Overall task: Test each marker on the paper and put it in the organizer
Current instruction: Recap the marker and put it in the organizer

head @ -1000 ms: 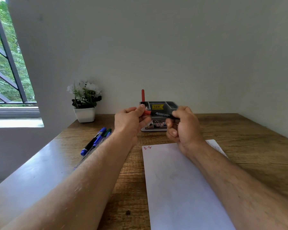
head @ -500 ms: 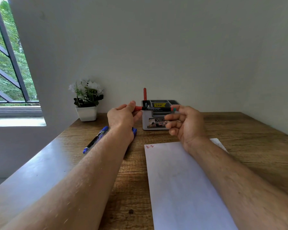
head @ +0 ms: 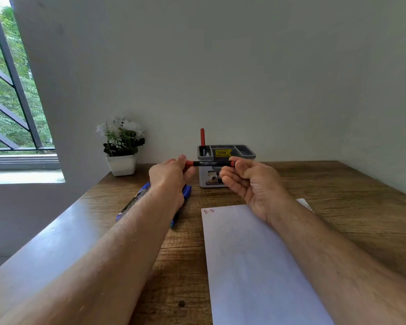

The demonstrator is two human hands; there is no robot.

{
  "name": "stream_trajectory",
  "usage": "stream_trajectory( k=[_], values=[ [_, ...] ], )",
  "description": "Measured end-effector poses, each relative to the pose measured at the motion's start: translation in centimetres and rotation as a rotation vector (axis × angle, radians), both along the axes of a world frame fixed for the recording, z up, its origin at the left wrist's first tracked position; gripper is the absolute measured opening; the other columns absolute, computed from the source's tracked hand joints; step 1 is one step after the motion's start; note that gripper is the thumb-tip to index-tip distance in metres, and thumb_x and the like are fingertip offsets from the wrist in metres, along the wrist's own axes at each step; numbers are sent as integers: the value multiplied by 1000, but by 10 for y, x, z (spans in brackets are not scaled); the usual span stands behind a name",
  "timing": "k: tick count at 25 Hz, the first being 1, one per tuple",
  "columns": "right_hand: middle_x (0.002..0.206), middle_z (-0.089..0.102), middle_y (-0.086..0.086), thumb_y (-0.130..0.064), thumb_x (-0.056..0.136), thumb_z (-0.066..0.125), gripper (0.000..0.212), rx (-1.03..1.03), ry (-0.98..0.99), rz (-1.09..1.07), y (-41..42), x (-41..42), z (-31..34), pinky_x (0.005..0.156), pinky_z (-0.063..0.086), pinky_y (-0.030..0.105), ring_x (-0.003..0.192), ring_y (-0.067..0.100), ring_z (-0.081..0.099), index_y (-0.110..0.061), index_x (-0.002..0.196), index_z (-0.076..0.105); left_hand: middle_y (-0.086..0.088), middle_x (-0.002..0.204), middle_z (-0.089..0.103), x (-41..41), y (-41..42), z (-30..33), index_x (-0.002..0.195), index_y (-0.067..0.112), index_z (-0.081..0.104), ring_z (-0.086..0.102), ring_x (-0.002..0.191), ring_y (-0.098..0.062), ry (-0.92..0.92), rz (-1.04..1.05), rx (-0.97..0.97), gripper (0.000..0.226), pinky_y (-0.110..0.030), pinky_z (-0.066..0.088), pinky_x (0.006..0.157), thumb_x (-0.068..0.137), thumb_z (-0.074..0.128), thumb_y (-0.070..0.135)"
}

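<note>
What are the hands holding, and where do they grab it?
Both hands hold one black marker level in front of the organizer: the left hand pinches its left red end, the right hand its right red end.

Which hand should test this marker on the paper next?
Right, probably. The right hand pinches the marker directly above the paper; the left hand pinches the far end, over the table.

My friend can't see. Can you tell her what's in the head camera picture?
Two hands hold a black marker with red ends level in front of a grey organizer. A sheet of paper with a small red scribble lies on the wooden table.
</note>
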State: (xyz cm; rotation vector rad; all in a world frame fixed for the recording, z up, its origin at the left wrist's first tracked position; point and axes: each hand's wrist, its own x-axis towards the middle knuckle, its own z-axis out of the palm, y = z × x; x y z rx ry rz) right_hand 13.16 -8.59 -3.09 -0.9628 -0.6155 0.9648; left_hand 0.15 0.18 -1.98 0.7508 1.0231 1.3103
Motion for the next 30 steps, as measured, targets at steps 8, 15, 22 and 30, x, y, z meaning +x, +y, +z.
stream_trajectory(
  k=[8,15,22,30],
  values=[
    [91,77,17,-18,94,62,24,-4,34,-15,6,0,0,57,61,26,79,25,76,-1,110,66,-7,105,56,9,-9,10,120,17,45,69,85,-18,-230,122,176,44,-27,62,69,86,70,3],
    [88,76,14,-37,94,60,33,-127,-70,-185,16,8,-5,57,60,27,72,22,76,-6,106,66,-2,90,66,1,17,42,110,26,49,70,86,-14,51,336,772,40,-36,61,79,85,71,3],
    [84,73,6,-41,95,57,36,-166,-463,-220,18,0,-9,56,60,27,62,16,73,-13,115,66,2,98,67,25,46,35,121,20,56,66,85,-7,535,207,934,41,-14,55,71,85,73,9],
    [72,71,3,-56,94,48,43,-119,-657,-246,16,-5,-8,45,56,25,47,14,67,-18,96,68,-2,120,61,46,68,20,129,25,61,58,101,-12,1046,65,873,56,-24,49,86,77,81,18]
  ],
)
